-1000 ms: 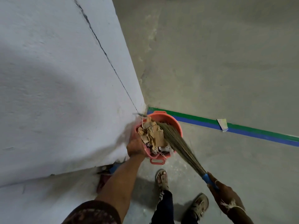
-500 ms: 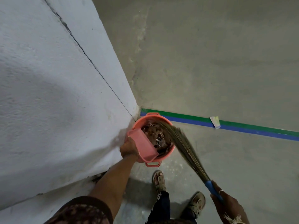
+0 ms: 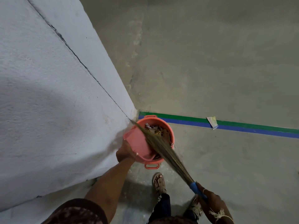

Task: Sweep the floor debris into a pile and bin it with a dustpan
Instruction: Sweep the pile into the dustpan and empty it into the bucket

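A salmon-pink bin (image 3: 168,128) stands on the floor against the corner of a white pillar, with brown scraps of debris (image 3: 156,129) inside. My left hand (image 3: 125,152) grips a pink dustpan (image 3: 138,141), tilted over the bin's left rim with its pan bare. My right hand (image 3: 210,200) grips the blue handle of a grass broom (image 3: 163,150). The broom's bristles lie across the dustpan and the bin, with their tips at the pillar's corner.
The white pillar (image 3: 53,102) fills the left. A green and blue tape line (image 3: 242,126) crosses the concrete floor behind the bin, with a scrap of paper (image 3: 212,122) on it. My sandalled feet (image 3: 159,182) stand just in front of the bin.
The debris heaped on the dustpan has dropped into the bin. The broom's bristles have swept left across the now bare pan.
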Available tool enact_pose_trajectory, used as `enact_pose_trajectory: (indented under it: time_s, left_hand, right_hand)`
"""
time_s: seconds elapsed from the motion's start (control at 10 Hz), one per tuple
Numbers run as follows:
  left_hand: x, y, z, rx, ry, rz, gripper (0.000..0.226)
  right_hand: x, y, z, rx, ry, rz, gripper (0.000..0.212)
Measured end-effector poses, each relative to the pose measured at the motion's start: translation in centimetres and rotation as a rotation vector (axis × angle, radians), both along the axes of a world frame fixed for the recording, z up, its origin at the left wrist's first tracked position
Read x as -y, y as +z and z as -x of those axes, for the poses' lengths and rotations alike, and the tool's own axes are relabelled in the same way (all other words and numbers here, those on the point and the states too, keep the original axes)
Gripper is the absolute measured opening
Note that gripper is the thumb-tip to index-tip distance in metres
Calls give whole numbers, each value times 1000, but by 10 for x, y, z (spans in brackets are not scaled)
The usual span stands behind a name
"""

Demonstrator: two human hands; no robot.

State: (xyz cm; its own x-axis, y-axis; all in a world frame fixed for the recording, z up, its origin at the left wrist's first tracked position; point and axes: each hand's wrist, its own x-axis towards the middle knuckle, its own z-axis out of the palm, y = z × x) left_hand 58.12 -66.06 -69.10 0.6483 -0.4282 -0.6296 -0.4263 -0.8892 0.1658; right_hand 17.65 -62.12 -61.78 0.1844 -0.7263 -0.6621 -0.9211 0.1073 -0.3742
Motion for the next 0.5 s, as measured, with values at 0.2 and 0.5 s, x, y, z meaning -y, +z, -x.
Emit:
enact_pose_trajectory:
  time_s: [0.2, 0.5]
  left_hand:
    - [-15, 35, 4, 128, -191, 10, 60]
    - [-10, 61, 23, 103, -296, 234, 94]
  right_hand:
    - [11, 11, 40, 67, -249, -254, 54]
    - [30, 60, 87, 221, -464, -348, 54]
